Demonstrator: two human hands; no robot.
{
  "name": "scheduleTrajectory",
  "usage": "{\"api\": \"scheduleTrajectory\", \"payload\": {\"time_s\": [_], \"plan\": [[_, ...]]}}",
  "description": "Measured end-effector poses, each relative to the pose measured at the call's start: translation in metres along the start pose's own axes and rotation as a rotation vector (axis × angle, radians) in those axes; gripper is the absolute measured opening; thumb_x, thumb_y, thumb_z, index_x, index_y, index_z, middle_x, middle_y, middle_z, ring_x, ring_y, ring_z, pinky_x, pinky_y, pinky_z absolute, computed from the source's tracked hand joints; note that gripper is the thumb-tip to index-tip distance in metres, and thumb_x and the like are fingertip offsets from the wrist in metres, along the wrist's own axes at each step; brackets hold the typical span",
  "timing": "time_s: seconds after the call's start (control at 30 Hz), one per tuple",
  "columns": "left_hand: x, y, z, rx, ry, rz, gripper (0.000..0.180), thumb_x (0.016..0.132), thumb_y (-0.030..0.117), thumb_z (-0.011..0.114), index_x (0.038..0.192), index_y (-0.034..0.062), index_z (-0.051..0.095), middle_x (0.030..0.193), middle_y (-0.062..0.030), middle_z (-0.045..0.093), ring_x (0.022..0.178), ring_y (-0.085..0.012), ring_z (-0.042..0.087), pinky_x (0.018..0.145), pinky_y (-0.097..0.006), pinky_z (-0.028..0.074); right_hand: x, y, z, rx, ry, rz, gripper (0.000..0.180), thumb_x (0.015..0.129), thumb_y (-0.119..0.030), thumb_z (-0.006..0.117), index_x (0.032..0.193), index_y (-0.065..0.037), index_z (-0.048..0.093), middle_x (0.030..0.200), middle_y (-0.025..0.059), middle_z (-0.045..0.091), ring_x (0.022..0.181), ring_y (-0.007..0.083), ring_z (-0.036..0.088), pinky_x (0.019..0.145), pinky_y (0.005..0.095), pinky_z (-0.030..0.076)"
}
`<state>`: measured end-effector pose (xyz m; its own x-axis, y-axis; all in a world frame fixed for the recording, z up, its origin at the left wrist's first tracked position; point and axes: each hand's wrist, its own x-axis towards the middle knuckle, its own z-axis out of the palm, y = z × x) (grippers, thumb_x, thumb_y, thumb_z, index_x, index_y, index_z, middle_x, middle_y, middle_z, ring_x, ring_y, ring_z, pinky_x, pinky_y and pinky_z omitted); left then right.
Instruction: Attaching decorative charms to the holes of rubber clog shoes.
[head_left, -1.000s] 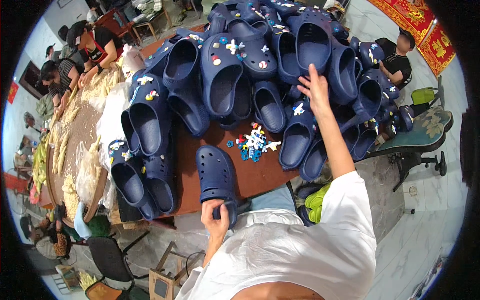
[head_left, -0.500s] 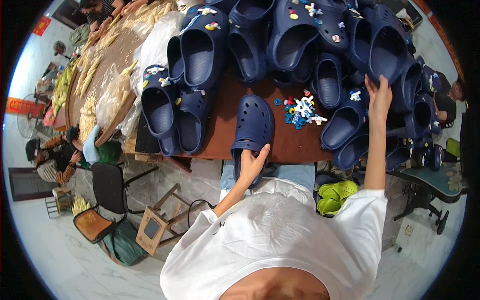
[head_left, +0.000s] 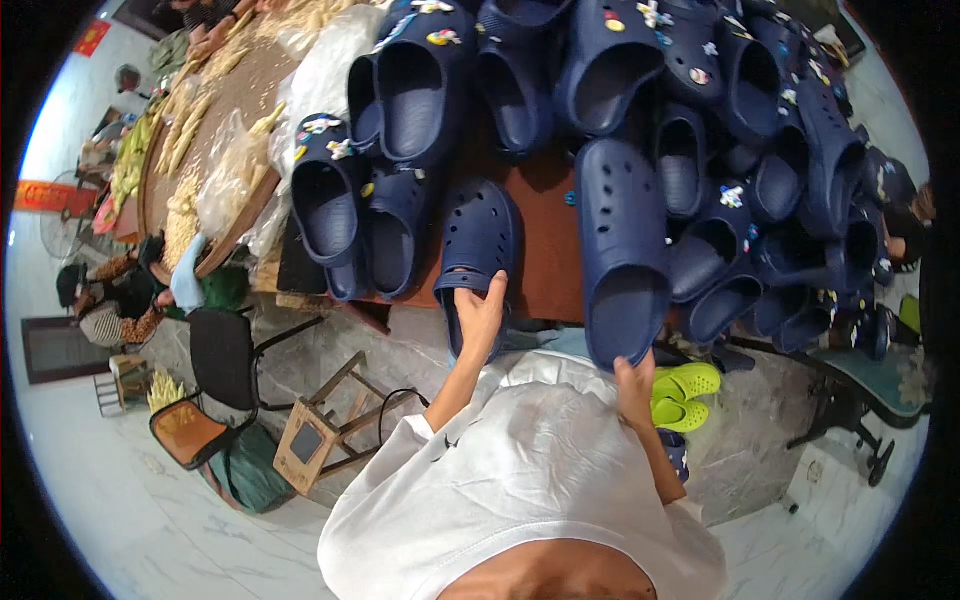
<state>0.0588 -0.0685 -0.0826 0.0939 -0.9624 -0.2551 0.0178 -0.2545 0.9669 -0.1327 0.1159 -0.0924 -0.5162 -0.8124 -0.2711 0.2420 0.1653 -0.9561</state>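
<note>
My left fingers (head_left: 482, 308), curled inside a navy clog (head_left: 482, 230); right fingers (head_left: 630, 377), closed on second clog (head_left: 620, 200): both undecorated (several heaped clogs (head_left: 690, 50), twelve o'clock, already bear charms (head_left: 699, 76)).

The right grip (head_left: 634, 390) has left the pile of clogs (head_left: 783, 180) on the right and come back near the white shirt (head_left: 510, 460), bringing a plain navy clog (head_left: 618, 210), now pinched at its heel and tilted over the edge of the desk (head_left: 535, 240). That clog now hides most of the loose charms, leaving a blue flower charm (head_left: 571, 199) in sight. The left-hand clog (head_left: 482, 228) has shifted closer to the left stack (head_left: 395, 225).
</note>
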Motion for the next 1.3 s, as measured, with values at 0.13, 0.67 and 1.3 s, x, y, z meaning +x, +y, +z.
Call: {"api": "scheduleTrajectory", "payload": {"time_s": [0.13, 0.67, 1.3], "plan": [[0.009, -0.011, -0.002, -0.058, 0.012, 0.062, 0.056, 0.087, 0.018, 0.074, 0.127, -0.0119, 0.049, 0.126, -0.0171, 0.059, 0.113, -0.0229, 0.057, 0.1, -0.032, 0.043, 0.0, 0.031, 0.002, 0.066, -0.279, 0.139, 0.063, 0.089, -0.008, 0.058, 0.146, 0.005, 0.033, 0.141, 0.0148, 0.048, 0.128, 0.0225, 0.047, 0.112, 0.0326, 0.03], [0.022, -0.004, -0.012, 0.104, -0.101, 0.06, 0.054, 0.087, 0.018, 0.074, 0.126, -0.0119, 0.051, 0.126, -0.0179, 0.06, 0.113, -0.0227, 0.059, 0.099, -0.033, 0.045, 0.025, 0.04, 0.034, -0.149, -0.427, 0.39, 0.06, 0.095, -0.014, 0.064, 0.145, 0.0, 0.034, 0.131, 0.0139, 0.054, 0.113, 0.0208, 0.057, 0.082, 0.0324, 0.055], [0.003, 0.052, -0.062, 0.288, -0.119, 0.284, 0.019, 0.087, 0.014, 0.075, 0.078, 0.0013, 0.064, 0.067, 0.0006, 0.062, 0.063, -0.0059, 0.056, 0.057, -0.022, 0.044, 0.044, 0.081, 0.036, -0.168, -0.375, 0.225, 0.06, 0.097, -0.024, 0.06, 0.143, 0.005, 0.036, 0.135, 0.02, 0.052, 0.122, 0.0259, 0.052, 0.104, 0.033, 0.04]]}}
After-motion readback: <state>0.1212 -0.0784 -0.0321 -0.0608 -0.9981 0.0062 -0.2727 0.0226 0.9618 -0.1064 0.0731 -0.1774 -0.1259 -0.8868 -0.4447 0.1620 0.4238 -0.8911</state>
